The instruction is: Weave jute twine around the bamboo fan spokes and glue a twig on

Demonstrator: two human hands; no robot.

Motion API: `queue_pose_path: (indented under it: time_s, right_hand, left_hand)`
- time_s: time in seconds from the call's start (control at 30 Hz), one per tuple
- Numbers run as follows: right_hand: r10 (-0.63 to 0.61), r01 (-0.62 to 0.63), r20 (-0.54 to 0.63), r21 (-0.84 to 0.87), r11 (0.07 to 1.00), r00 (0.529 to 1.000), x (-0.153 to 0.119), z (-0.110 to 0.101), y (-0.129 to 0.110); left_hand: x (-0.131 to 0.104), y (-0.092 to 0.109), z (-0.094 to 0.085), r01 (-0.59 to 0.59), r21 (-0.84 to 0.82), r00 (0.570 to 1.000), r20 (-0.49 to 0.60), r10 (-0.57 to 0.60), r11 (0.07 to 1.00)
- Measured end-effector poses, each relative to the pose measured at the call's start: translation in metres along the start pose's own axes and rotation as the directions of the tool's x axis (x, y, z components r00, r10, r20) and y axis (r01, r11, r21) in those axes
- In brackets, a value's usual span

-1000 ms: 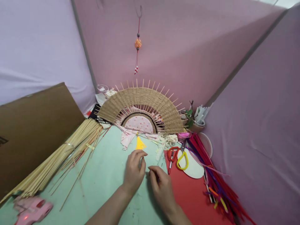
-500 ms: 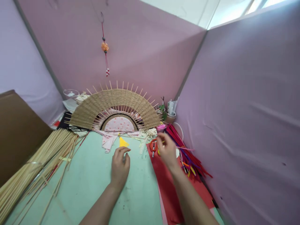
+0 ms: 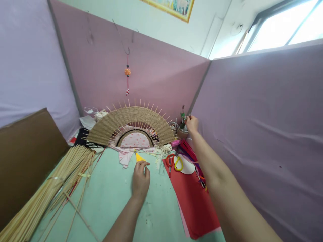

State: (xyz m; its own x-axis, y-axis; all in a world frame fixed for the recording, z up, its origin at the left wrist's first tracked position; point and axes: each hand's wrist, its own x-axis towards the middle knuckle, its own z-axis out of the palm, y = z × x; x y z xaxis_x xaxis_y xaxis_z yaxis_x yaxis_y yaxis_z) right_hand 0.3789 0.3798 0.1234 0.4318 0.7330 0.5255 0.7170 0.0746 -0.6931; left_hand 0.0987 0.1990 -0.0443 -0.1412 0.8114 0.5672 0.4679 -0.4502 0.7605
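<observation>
My left hand (image 3: pixel 141 179) hovers over or rests on the pale green table, fingers curved and apart from the thumb, with nothing visible in it. Just beyond its fingertips lies a yellow triangular piece (image 3: pixel 139 157). Stretched far forward, my right hand (image 3: pixel 192 123) is at the back right corner, above a small brown pot (image 3: pixel 182 133). Its fingers are drawn together and cover the pot's upper part; what they grip is hidden. A green plant (image 3: pixel 182 116) stands just left of those fingers. A woven half-round fan shape (image 3: pixel 136 114) with projecting sticks leans at the back.
Bundled thin sticks (image 3: pixel 50 191) lie at left beside a cardboard sheet (image 3: pixel 30 161). On the right are red sheets (image 3: pixel 194 205), red-handled scissors (image 3: pixel 170 160), yellow-handled scissors (image 3: pixel 178 163) and a white oval piece (image 3: pixel 186 165). A beaded pendant (image 3: pixel 128 72) hangs on the pink partition.
My right hand has moved forward and right, from above the scissors to the pot at the back. My left hand keeps nearly the same pose near the yellow piece. The view has tilted up.
</observation>
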Motion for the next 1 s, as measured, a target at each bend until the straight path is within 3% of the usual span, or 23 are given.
queue_pose_path:
  time_s: [0.2, 0.3, 0.37, 0.43, 0.5, 0.57, 0.6, 0.63, 0.67, 0.7, 0.73, 0.77, 0.8, 0.83, 0.93, 1.0]
  right_hand:
    - [-0.038, 0.086, -0.186, 0.253, 0.964, 0.982, 0.029, -0.059, -0.040]
    - [-0.130, 0.240, -0.270, 0.428, 0.872, 0.954, 0.012, -0.092, -0.069]
    - [-0.179, 0.297, -0.262, 0.537, 0.790, 0.948, -0.010, -0.113, -0.087]
    - [-0.190, 0.250, -0.161, 0.623, 0.741, 0.968, -0.036, -0.130, -0.101]
    - [-0.178, 0.107, 0.031, 0.689, 0.716, 0.984, -0.064, -0.141, -0.108]
    - [-0.160, -0.097, 0.288, 0.708, 0.699, 0.944, -0.092, -0.142, -0.108]
    - [-0.153, -0.198, 0.405, 0.699, 0.687, 0.901, -0.105, -0.139, -0.106]
    - [-0.147, -0.289, 0.503, 0.685, 0.669, 0.852, -0.118, -0.133, -0.102]
    - [-0.142, -0.364, 0.574, 0.671, 0.646, 0.806, -0.131, -0.125, -0.097]
    - [-0.137, -0.425, 0.625, 0.658, 0.621, 0.768, -0.143, -0.116, -0.091]
    - [-0.133, -0.479, 0.668, 0.643, 0.598, 0.732, -0.155, -0.105, -0.085]
    - [-0.127, -0.523, 0.704, 0.624, 0.581, 0.699, -0.166, -0.094, -0.079]
    - [-0.117, -0.561, 0.737, 0.597, 0.573, 0.666, -0.177, -0.083, -0.072]
    - [-0.099, -0.593, 0.765, 0.567, 0.571, 0.636, -0.187, -0.074, -0.066]
    - [-0.032, -0.674, 0.833, 0.469, 0.570, 0.553, -0.213, -0.054, -0.052]
    - [-0.019, -0.698, 0.868, 0.413, 0.585, 0.497, -0.229, -0.047, -0.047]
  left_hand:
    - [0.000, -0.001, 0.004, -0.005, -0.036, 1.000, 0.018, 0.005, 0.999]
    - [0.000, 0.000, 0.004, -0.007, -0.055, 1.000, 0.004, 0.007, 0.998]
    - [0.004, 0.005, 0.002, -0.011, -0.085, 0.999, -0.037, 0.008, 0.996]
    - [0.010, 0.014, -0.003, -0.006, -0.135, 0.996, -0.092, -0.007, 0.991]
    - [0.018, 0.028, -0.010, 0.036, -0.230, 0.989, -0.134, -0.069, 0.973]
    - [0.025, 0.045, -0.021, 0.161, -0.407, 0.971, -0.100, -0.219, 0.899]
    - [0.026, 0.054, -0.027, 0.270, -0.526, 0.948, -0.002, -0.318, 0.806]
    - [0.027, 0.063, -0.034, 0.414, -0.632, 0.902, 0.185, -0.391, 0.656]
    - [0.025, 0.071, -0.040, 0.567, -0.678, 0.822, 0.435, -0.366, 0.468]
    - [0.021, 0.078, -0.046, 0.707, -0.640, 0.707, 0.654, -0.270, 0.300]
    - [0.015, 0.084, -0.051, 0.804, -0.567, 0.593, 0.790, -0.157, 0.179]
    - [0.009, 0.088, -0.054, 0.858, -0.502, 0.510, 0.857, -0.071, 0.107]
    - [0.001, 0.090, -0.055, 0.876, -0.476, 0.480, 0.876, -0.046, 0.073]
    - [-0.007, 0.091, -0.054, 0.866, -0.496, 0.500, 0.862, -0.079, 0.067]
    - [-0.025, 0.084, -0.043, 0.762, -0.628, 0.643, 0.710, -0.285, 0.157]
    - [-0.030, 0.076, -0.035, 0.714, -0.664, 0.693, 0.623, -0.364, 0.223]
